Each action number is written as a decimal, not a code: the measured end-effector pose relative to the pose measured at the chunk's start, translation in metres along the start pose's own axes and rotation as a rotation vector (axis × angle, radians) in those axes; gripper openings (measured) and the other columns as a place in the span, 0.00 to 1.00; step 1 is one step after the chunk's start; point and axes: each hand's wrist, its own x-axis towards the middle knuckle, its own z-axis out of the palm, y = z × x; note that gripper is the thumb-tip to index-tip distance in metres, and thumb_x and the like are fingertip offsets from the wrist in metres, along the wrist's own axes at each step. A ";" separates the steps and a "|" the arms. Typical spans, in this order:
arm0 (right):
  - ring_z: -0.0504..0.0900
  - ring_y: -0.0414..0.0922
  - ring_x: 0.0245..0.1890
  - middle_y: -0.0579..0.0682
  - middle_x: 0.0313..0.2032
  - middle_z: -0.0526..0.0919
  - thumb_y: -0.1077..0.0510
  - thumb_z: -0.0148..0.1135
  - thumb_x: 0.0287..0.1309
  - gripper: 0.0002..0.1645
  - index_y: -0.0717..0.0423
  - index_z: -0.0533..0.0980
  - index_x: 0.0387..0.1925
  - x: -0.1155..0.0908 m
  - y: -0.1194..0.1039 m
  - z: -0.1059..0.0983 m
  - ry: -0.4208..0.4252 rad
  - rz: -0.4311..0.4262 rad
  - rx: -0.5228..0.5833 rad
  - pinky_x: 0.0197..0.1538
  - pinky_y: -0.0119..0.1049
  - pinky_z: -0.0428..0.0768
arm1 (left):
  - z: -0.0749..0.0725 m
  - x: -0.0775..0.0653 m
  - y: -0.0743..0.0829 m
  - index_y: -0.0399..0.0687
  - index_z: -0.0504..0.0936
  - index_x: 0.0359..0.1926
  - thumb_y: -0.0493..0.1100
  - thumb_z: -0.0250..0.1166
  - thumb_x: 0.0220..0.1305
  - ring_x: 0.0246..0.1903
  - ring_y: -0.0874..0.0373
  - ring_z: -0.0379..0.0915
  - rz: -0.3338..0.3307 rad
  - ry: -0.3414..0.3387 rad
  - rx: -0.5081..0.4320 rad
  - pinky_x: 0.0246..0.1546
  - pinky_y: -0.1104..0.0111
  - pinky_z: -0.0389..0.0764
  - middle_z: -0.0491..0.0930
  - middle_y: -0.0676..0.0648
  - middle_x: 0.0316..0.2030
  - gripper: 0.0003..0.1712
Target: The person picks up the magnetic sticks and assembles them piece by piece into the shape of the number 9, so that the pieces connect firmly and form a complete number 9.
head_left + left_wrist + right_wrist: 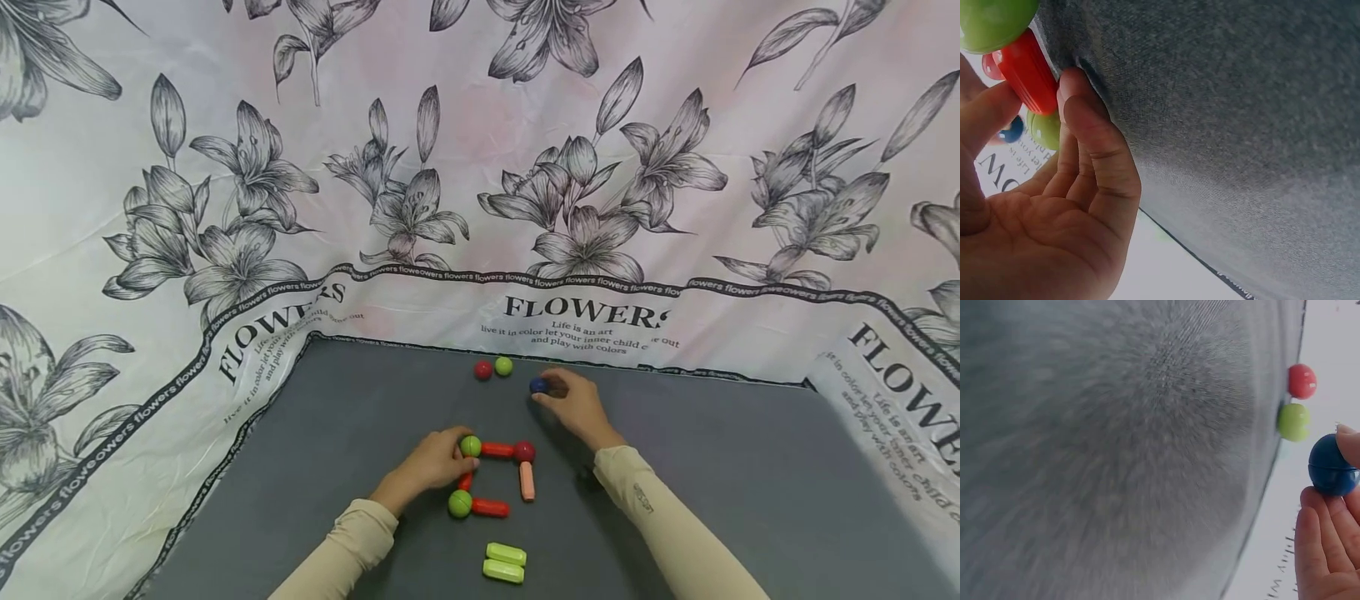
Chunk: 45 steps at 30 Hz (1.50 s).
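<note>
My right hand (pixel 577 404) pinches a blue ball (pixel 1333 467) between thumb and fingers, near the table's back. Farther left, my left hand (pixel 433 460) grips a red rod (pixel 1027 72) that links two green balls, the far one (pixel 471 446) and the near one (pixel 460 502). Another red rod (pixel 497 450) runs from the far green ball to a red ball (pixel 524 452). From that ball a pink rod (pixel 527 482) extends toward me. A third red rod (pixel 491 507) points right from the near green ball. The frame's near right corner has no ball.
At the back of the grey table (pixel 675 500) sit a loose red ball (pixel 483 369) and a loose green ball (pixel 503 366), side by side. Two yellow-green rods (pixel 503 571) lie together in front of the frame. Flower-printed cloth (pixel 420 308) borders the table's back and sides.
</note>
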 end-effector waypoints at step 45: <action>0.86 0.36 0.38 0.46 0.42 0.89 0.52 0.77 0.52 0.22 0.51 0.82 0.49 -0.142 -0.035 -0.006 -0.134 -0.023 0.082 0.41 0.31 0.84 | 0.027 -0.015 0.039 0.56 0.86 0.50 0.49 0.75 0.57 0.31 0.73 0.73 0.305 -0.133 0.318 0.35 0.74 0.76 0.83 0.62 0.34 0.18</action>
